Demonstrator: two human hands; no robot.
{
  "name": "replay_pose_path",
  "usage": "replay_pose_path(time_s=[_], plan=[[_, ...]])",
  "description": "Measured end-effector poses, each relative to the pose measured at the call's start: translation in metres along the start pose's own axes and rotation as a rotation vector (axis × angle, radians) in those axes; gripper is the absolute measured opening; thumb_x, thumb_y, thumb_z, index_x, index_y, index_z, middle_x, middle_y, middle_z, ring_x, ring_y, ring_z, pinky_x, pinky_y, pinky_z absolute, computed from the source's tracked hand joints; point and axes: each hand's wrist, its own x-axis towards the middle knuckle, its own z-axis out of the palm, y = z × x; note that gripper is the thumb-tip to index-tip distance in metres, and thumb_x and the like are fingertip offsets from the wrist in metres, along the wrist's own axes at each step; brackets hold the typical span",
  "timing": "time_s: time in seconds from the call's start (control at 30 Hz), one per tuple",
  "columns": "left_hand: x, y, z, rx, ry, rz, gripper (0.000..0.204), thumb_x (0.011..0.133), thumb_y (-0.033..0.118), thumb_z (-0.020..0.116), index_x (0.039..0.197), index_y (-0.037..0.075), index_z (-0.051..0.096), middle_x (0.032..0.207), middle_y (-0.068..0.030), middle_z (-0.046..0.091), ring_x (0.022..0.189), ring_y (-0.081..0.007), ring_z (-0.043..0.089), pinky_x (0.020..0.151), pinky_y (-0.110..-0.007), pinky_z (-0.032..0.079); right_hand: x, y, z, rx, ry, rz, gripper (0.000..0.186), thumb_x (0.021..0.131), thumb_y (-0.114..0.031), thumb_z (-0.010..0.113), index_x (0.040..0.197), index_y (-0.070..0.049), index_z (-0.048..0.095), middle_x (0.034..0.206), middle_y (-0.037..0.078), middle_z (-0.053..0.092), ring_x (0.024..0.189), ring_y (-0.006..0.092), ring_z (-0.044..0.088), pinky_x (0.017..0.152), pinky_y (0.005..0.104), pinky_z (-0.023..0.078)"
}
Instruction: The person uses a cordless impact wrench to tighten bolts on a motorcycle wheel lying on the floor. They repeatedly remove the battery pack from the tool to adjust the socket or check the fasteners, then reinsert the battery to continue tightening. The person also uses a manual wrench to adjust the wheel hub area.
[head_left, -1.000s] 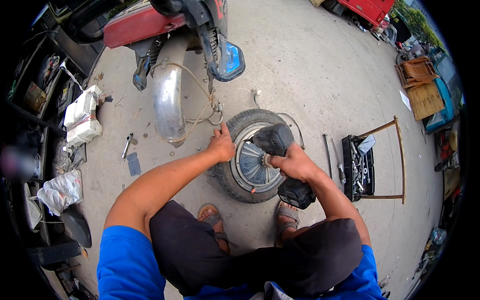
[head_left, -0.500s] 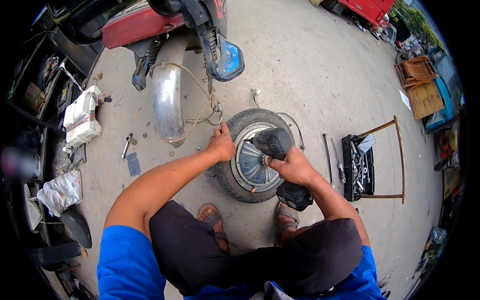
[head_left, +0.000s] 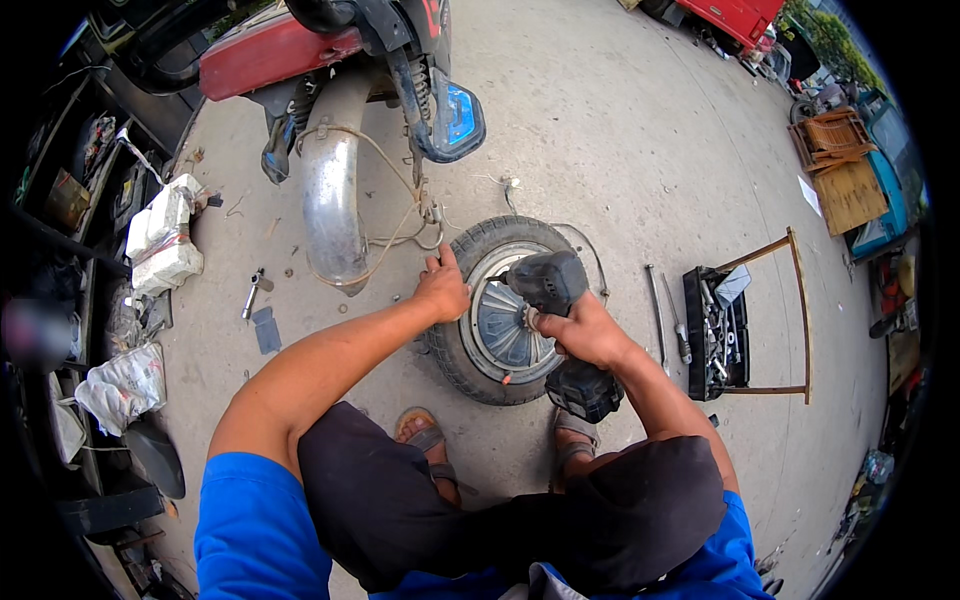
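A wheel with a black tyre [head_left: 468,362] and a metal hub [head_left: 505,325] lies flat on the ground in front of my feet. My right hand [head_left: 583,332] is wrapped round the grip of a black cordless impact driver [head_left: 548,281]. Its nose points left, with the bit at the hub's outer ring; whether the bit sits on a bolt is too small to tell. Against the tyre's left side rests my left hand [head_left: 443,292], index finger stretched forward, the other fingers partly bent, holding no tool.
Beyond the wheel to the left stands a vehicle's rear end with a silver mudguard [head_left: 332,200] and hanging wires. On the right are a black toolbox [head_left: 703,345], a long metal bar [head_left: 657,315] and a screwdriver [head_left: 682,340]. A socket wrench [head_left: 256,291] lies left.
The impact driver has turned slightly in my right hand, its battery end shifting a little left and its bit coming into sight. My left hand stays in place on the tyre.
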Motion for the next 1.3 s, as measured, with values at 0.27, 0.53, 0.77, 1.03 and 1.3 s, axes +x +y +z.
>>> replay_pose_path(time_s=[0.27, 0.53, 0.77, 1.03, 1.3], plan=[[0.000, 0.002, -0.001, -0.004, -0.005, -0.007, 0.099, 0.090, 0.024, 0.067, 0.151, -0.007, -0.005, 0.144, -0.0376, 0.029, 0.126, -0.0531, 0.044, 0.109, -0.049, 0.039, 0.001, 0.003, -0.001, -0.027, 0.015, -0.008, 0.030, 0.085, -0.024, 0.071, 0.091, 0.006, 0.067, 0.060, 0.008, 0.060, 0.058, 0.0158, 0.058, 0.058, 0.0361, 0.047], [0.001, 0.001, -0.001, -0.009, 0.013, -0.020, 0.099, 0.090, 0.023, 0.068, 0.152, -0.006, -0.004, 0.144, -0.0367, 0.029, 0.126, -0.0531, 0.044, 0.108, -0.050, 0.039, -0.001, -0.007, -0.004, -0.021, -0.012, 0.027, 0.027, 0.086, -0.022, 0.071, 0.093, 0.004, 0.068, 0.063, 0.008, 0.062, 0.058, 0.0164, 0.059, 0.058, 0.0346, 0.047], [0.000, 0.006, -0.002, 0.011, 0.029, -0.003, 0.096, 0.091, 0.023, 0.066, 0.151, -0.007, -0.003, 0.142, -0.0392, 0.031, 0.125, -0.0539, 0.046, 0.108, -0.050, 0.040, -0.007, -0.018, -0.003, 0.123, 0.019, 0.005, 0.027, 0.086, -0.017, 0.070, 0.101, 0.004, 0.066, 0.064, 0.004, 0.060, 0.057, 0.0152, 0.056, 0.057, 0.0325, 0.046], [0.002, 0.007, -0.002, 0.001, 0.040, -0.002, 0.096, 0.090, 0.023, 0.067, 0.150, -0.007, -0.002, 0.143, -0.0384, 0.030, 0.124, -0.0534, 0.047, 0.107, -0.049, 0.041, -0.003, -0.014, -0.006, 0.079, -0.033, 0.090, 0.030, 0.085, -0.010, 0.069, 0.111, 0.002, 0.062, 0.077, 0.005, 0.062, 0.058, 0.0131, 0.055, 0.054, 0.0311, 0.045], [0.007, 0.008, 0.000, -0.005, 0.051, -0.014, 0.097, 0.089, 0.021, 0.068, 0.151, -0.006, 0.000, 0.144, -0.0361, 0.030, 0.124, -0.0529, 0.046, 0.107, -0.050, 0.041, 0.001, -0.005, -0.007, 0.230, -0.053, 0.071, 0.034, 0.085, -0.009, 0.069, 0.115, 0.001, 0.060, 0.074, 0.002, 0.059, 0.057, 0.0110, 0.053, 0.051, 0.0288, 0.043]])
